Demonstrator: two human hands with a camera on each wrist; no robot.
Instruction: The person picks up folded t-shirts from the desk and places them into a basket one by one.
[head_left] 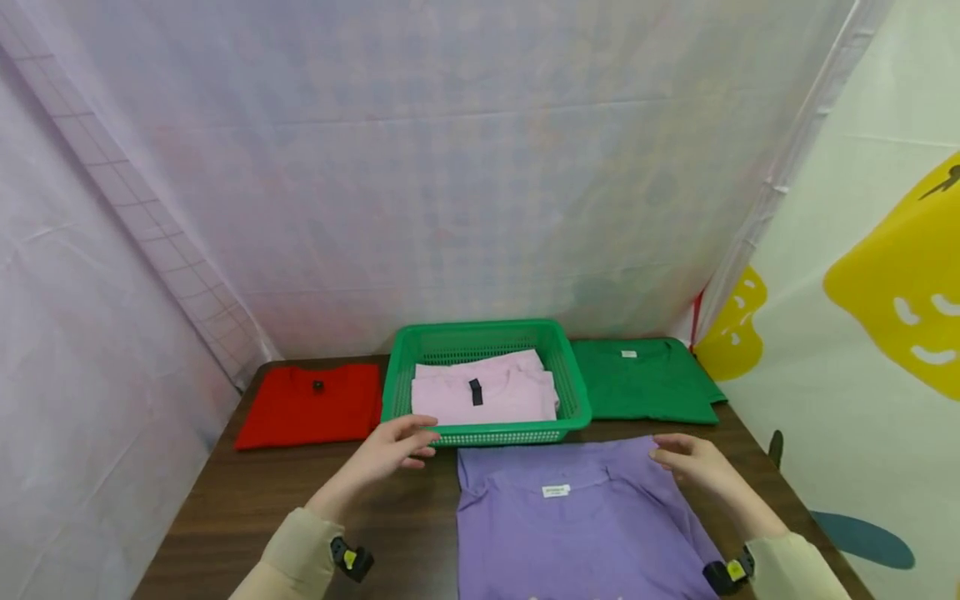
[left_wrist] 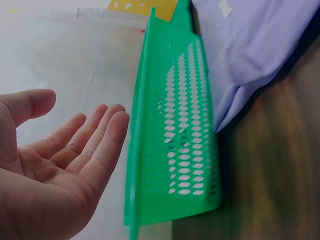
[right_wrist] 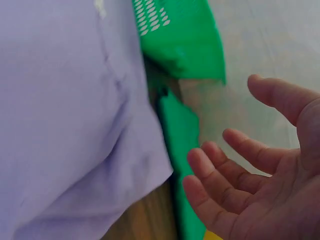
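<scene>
A purple T-shirt (head_left: 555, 533) with a white neck label lies on the table's near right part, its lower end cut off by the frame. My right hand (head_left: 697, 462) is beside its upper right corner, fingers loosely bent; the right wrist view shows a gap between fingertips and cloth. Near the front left corner of the green plastic basket (head_left: 487, 435) is my left hand (head_left: 393, 450), palm turned inward, holding nothing. Inside the basket lie folded pink shirts (head_left: 517, 400) with a black neck label on the upper one.
To the basket's left lies a folded red shirt (head_left: 315, 417). A folded green shirt (head_left: 645, 383) lies to its right. The dark wooden table (head_left: 405, 533) meets a hanging white curtain (head_left: 465, 208) behind, with a fruit-printed curtain (head_left: 840, 375) on the right.
</scene>
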